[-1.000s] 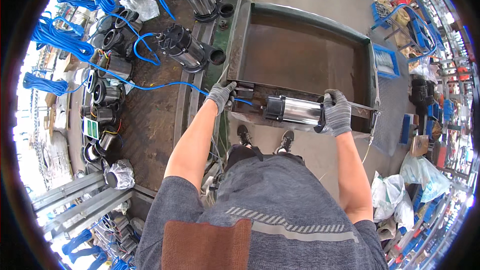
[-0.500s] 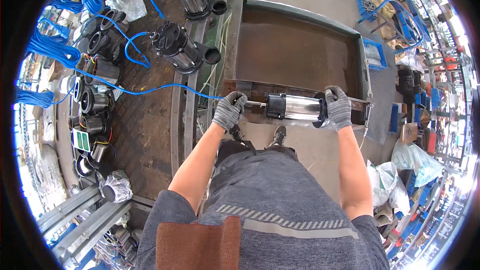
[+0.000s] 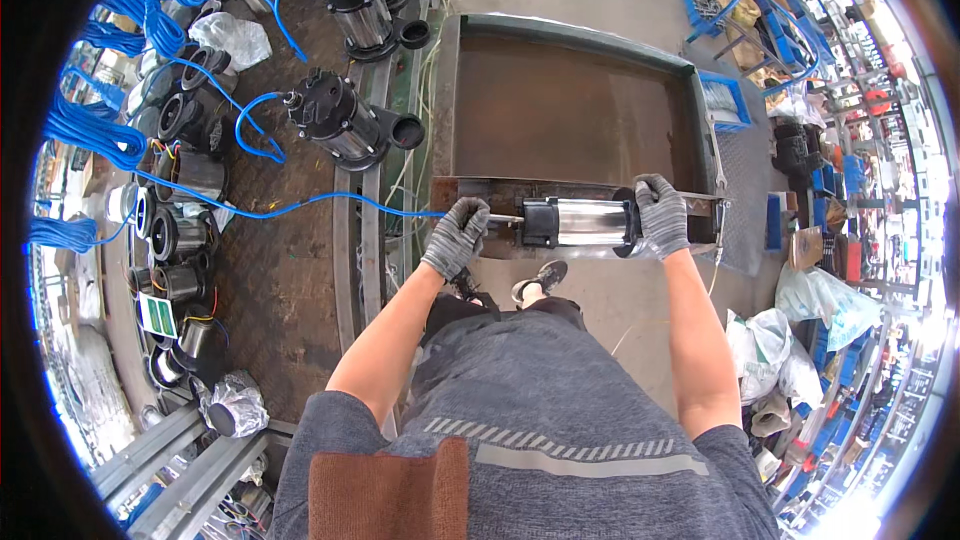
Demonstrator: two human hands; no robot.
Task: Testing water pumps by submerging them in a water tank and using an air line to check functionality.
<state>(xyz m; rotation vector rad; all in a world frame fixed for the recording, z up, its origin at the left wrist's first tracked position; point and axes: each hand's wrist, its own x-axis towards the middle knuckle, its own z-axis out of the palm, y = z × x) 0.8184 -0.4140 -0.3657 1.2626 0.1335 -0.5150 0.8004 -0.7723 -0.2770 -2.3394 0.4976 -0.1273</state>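
A silver cylindrical pump (image 3: pixel 590 223) with black ends lies sideways between my two hands, at the near edge of a metal tank (image 3: pixel 449 100). My left hand (image 3: pixel 458 238), in a grey glove, is closed around the thin metal shaft at the pump's left end. A blue cable (image 3: pixel 340 196) runs from the left up to that same grip; how it joins the shaft is hidden by the fingers. On the pump's right black end rests my gloved right hand (image 3: pixel 661 217), its fingers curled over the rim.
Brownish liquid (image 3: pixel 580 110) fills the tank. On the dark workbench (image 3: pixel 285 270) to the left stand upright pumps (image 3: pixel 340 120), pump housings (image 3: pixel 180 230) and blue cable coils (image 3: pixel 95 130). Blue bins (image 3: pixel 722 100) and plastic bags (image 3: pixel 830 300) lie on the right.
The view has shifted and turned slightly. The pump now lies more level, with both hands in the same grip. My right foot has turned outward.
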